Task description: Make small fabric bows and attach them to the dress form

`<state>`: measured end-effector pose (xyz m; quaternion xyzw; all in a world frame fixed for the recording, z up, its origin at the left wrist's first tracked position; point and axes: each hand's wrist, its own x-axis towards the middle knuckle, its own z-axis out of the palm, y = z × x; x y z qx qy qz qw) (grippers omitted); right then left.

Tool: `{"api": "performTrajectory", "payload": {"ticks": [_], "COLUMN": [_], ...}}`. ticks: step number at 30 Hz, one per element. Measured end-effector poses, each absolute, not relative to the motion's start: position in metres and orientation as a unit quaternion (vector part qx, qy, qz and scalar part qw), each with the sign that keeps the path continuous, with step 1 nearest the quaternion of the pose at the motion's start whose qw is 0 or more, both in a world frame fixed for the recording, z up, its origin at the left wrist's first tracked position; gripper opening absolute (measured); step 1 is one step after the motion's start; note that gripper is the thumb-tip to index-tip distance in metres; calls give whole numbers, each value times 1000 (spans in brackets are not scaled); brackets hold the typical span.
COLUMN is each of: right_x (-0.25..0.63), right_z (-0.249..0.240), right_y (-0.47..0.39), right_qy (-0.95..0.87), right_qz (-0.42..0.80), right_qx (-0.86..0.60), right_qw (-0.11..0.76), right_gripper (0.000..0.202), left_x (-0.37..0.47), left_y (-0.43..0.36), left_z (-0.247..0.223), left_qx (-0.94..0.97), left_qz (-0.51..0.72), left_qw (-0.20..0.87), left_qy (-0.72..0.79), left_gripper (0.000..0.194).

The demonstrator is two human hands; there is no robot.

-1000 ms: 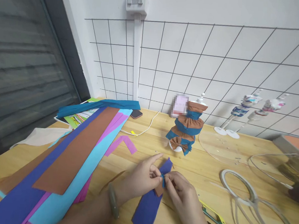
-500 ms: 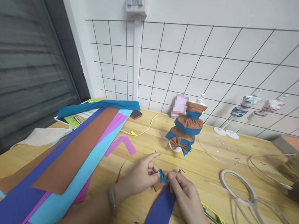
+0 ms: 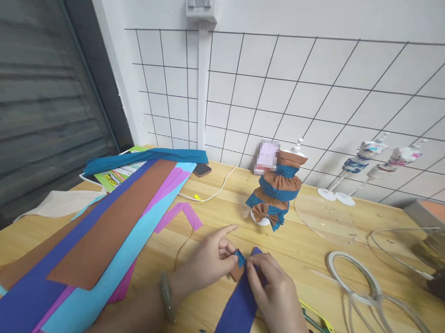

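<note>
A small folded strip of teal crepe paper point(image 3: 240, 258) is held in the air between my two hands. My left hand point(image 3: 213, 255) pinches its left side between thumb and curled fingers, with the index finger stretched out. On its right edge, the thumb and fingertips of my right hand point(image 3: 270, 280) are pressed together. Below them lie a small brown paper piece point(image 3: 235, 273) and a long indigo paper strip point(image 3: 234, 316), partly covered by my right hand. Beyond my hands stands a small dress form point(image 3: 280, 186) wrapped in brown and teal paper, with a brown bow low on it.
Long coloured paper strips point(image 3: 120, 230) lie piled at the left. Yellow-green snips point(image 3: 319, 322) rest beside my right wrist. Rolls of tape point(image 3: 331, 263) lie at the right. Two small white stands point(image 3: 326, 194) are against the wall grid, and a phone point(image 3: 202, 170) lies at the back.
My right hand has shifted slightly left and its fingertips have closed in on the teal paper, which now looks more bunched. The indigo strip's far end has moved left. My left hand barely moves.
</note>
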<state>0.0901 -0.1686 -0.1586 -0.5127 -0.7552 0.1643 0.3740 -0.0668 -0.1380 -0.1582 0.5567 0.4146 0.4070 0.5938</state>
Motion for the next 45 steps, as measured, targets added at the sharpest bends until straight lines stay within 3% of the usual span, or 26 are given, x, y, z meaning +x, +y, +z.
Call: {"api": "performTrajectory", "payload": {"ticks": [13, 30, 37, 45], "right_x": [86, 90, 90, 86], "right_z": [-156, -163, -163, -162], "right_y": [-171, -166, -166, -167], "right_qy": [-765, -708, -697, -704], "right_qz": [130, 274, 292, 302], "right_qx": [-526, -545, -553, -539], "right_qw": [348, 356, 352, 349], "right_gripper": [13, 20, 20, 21], "left_x": [-66, -69, -70, -69], "left_y": [-139, -138, -138, -137], "left_z": [-160, -156, -160, -167], "left_qx": [550, 555, 563, 562], "left_qz": [414, 387, 388, 400], "left_qw": [602, 623, 633, 619], "left_qy": [404, 392, 363, 376], "left_gripper": [61, 68, 74, 69]}}
